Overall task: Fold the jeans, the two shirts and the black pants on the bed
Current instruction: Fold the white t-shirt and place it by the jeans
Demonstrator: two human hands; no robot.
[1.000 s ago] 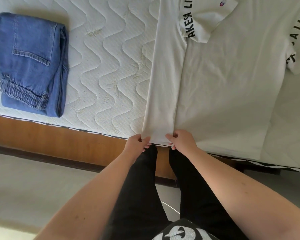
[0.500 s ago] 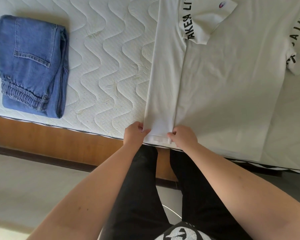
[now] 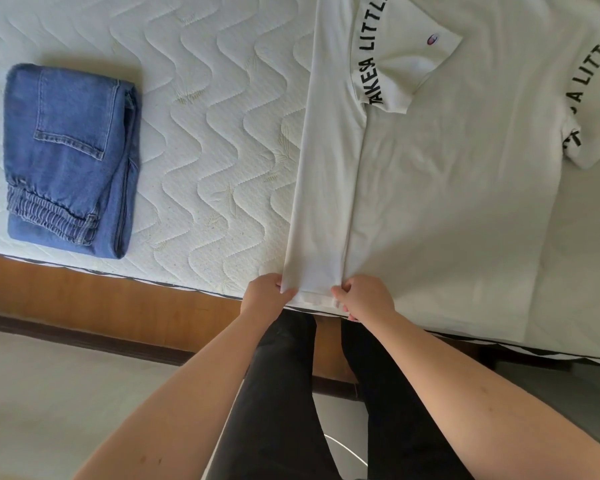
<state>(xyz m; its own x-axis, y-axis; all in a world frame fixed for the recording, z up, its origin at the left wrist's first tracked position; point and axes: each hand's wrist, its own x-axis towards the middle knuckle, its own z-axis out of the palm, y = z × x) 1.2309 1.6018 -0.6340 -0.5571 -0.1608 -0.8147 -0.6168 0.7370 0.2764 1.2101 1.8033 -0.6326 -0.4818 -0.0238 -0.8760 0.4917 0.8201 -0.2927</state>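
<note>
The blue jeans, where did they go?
In the head view the folded jeans lie on the left side of the mattress, near its front edge, well to the left of the white shirt and touching neither hand.

Folded jeans [image 3: 71,157], far left: mid-blue denim with paler orange-tan stitching round the pocket and a gathered, darker blue waistband. Shirt [image 3: 447,188], right: white, with black block lettering arcing along both sleeves and a small red-and-blue logo on the folded-in sleeve. Bed [image 3: 215,140]: off-white mattress cover quilted in wavy lines, scattered with faint yellow-green leaf motifs; dark piping at its near edge, orange-brown wooden frame below. Floor [image 3: 49,393], near left: pale grey-beige. The person's legs are in black.
</note>
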